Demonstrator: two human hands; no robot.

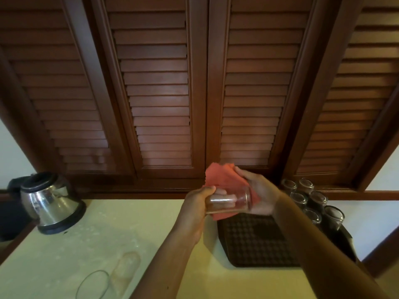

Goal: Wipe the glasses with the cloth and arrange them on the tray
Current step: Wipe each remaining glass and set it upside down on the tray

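Glass (228, 201) held over tray (248, 240); kettle (50, 203) far left.

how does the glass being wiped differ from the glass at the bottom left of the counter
The held glass lies sideways in the air, gripped by the left hand, while the counter glass stands apart on the counter, untouched. The held glass has the cloth against it, pressed by the right hand; the counter glass has none. The counter glass is cut off by the frame edge. Both are clear glass.
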